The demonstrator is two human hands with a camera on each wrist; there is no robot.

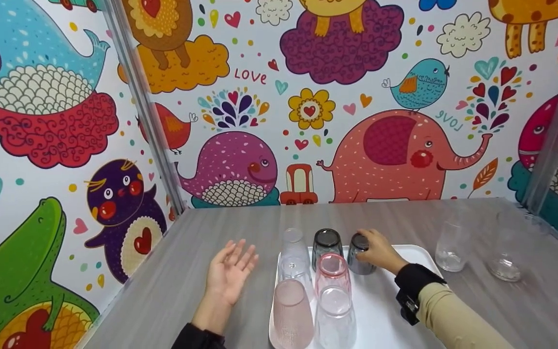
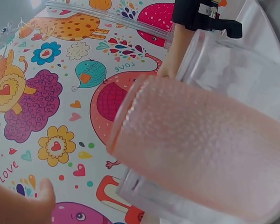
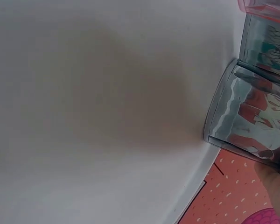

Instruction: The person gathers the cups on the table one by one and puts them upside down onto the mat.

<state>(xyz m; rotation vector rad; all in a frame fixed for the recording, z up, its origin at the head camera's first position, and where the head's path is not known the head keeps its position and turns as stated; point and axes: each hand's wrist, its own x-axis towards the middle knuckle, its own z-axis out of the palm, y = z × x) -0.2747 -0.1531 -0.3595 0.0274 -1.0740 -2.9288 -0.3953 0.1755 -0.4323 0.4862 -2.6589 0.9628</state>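
My right hand [image 1: 378, 252] grips a dark grey glass [image 1: 360, 264] by its upper part at the far side of the white tray [image 1: 385, 310]. In the right wrist view that faceted glass [image 3: 252, 109] has its rim on the tray, with the hand [image 3: 276, 189] at its other end. Just left stands another dark grey glass [image 1: 327, 245]. Beside the tray's left edge, my left hand [image 1: 230, 271] is held palm up with fingers spread, touching nothing. Nearest to it are a pinkish textured glass [image 1: 292, 315] and clear glasses [image 1: 296, 264].
A pink glass [image 1: 333, 276] and a clear glass [image 1: 335, 320] stand in the tray's middle row. Right of the tray, two clear glass vessels [image 1: 452, 252] stand on the grey table [image 1: 240, 223]. Cartoon-printed walls [image 1: 259, 160] enclose the table at back and sides.
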